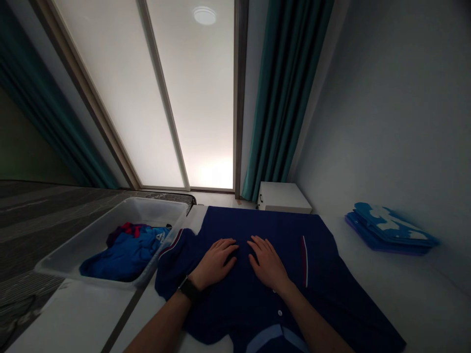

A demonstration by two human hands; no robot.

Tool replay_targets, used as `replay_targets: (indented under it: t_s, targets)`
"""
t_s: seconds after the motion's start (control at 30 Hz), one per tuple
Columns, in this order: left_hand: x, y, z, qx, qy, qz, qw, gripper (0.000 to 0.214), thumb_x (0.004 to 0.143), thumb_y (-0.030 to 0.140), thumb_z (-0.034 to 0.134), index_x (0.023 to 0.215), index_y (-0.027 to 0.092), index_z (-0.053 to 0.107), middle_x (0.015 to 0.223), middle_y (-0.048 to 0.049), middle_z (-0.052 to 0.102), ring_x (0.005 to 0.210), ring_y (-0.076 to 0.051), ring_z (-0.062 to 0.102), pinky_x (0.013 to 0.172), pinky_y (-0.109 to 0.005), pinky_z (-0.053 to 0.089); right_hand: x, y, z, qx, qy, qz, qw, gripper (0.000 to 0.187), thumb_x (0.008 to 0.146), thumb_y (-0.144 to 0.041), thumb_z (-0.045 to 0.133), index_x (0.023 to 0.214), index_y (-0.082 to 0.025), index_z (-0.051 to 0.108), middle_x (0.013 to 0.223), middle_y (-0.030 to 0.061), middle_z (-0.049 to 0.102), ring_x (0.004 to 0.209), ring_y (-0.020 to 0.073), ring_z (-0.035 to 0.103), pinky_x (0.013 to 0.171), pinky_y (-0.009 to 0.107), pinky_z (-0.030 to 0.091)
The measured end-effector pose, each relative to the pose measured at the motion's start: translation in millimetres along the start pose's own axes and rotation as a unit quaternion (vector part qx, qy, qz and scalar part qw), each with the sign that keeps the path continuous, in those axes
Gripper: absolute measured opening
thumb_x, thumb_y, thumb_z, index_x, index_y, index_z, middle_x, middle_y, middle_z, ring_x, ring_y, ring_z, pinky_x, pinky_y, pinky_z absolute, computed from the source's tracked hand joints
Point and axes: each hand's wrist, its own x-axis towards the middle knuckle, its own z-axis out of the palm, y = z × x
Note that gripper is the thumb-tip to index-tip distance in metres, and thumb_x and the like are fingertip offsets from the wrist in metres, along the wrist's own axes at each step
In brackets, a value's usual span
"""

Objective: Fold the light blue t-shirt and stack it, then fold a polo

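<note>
While the left hand (213, 262) and the right hand (268, 262) lie palm down on a navy short-sleeved shirt (239, 306), their fingers are lightly spread and pinch nothing. Both hands rest near the middle of the cloth, close together but not touching. A black watch (189, 289) circles the left wrist.

The shirt lies flat and open on a white counter (405, 294), with its pale blue collar (275, 337) nearest the person and small white buttons (279, 313) running away from it. A thin red-and-white stripe (303, 260) marks the cloth to the right of the right hand.

Just left of the shirt, its sleeve almost meeting the rim, sits a shallow white plastic tray (84, 233). Inside lies a loose, crumpled bright blue garment (125, 255) with a small pale logo (159, 237), and a dark red piece of cloth (125, 229) shows along its far edge.

Well to the right, against a grey wall (386, 122), a low stack of folded blue items (390, 228) lies on the counter, the top one patched with white.

At the far end stands a small white box (283, 197), below teal curtains (283, 98) that hang beside a frosted glass panel (147, 98).
</note>
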Motion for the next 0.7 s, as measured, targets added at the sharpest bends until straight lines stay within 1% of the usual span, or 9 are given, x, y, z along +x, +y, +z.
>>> replay_targets:
  t_s: [0.2, 0.43, 0.7]
  targets:
    - [2.5, -2.3, -4.6, -0.011, 0.009, 0.009, 1.0, 0.035, 0.092, 0.023, 0.048, 0.125, 0.023, 0.059, 0.132, -0.0058, 0.059, 0.123, -0.022, 0.052, 0.11, -0.043, 0.037, 0.5, 1.2, 0.2, 0.008, 0.002, 0.005, 1.0, 0.046, 0.094, -0.03, 0.036, 0.136, -0.02, 0.052, 0.147, 0.006, 0.045, 0.139, 0.0197, 0.034, 0.119, 0.042, 0.018]
    - [1.1, -3.3, -9.1, -0.001, 0.017, 0.002, 1.0, 0.033, 0.093, 0.022, 0.046, 0.123, 0.025, 0.06, 0.124, -0.0052, 0.062, 0.116, -0.022, 0.055, 0.101, -0.04, 0.044, 0.7, 1.2, 0.4, 0.01, 0.002, 0.002, 1.0, 0.046, 0.094, -0.03, 0.036, 0.136, -0.021, 0.052, 0.147, 0.0058, 0.045, 0.139, 0.0206, 0.034, 0.119, 0.043, 0.019]
    - [0.1, -4.4, -4.4, 0.002, 0.019, 0.014, 1.0, 0.032, 0.093, 0.021, 0.047, 0.122, 0.023, 0.06, 0.124, -0.0057, 0.062, 0.116, -0.022, 0.055, 0.101, -0.04, 0.044, 1.5, 1.4, 0.1, 0.013, 0.003, 0.006, 1.0, 0.045, 0.094, -0.029, 0.037, 0.135, -0.02, 0.053, 0.146, 0.0057, 0.047, 0.139, 0.0194, 0.035, 0.119, 0.041, 0.019]
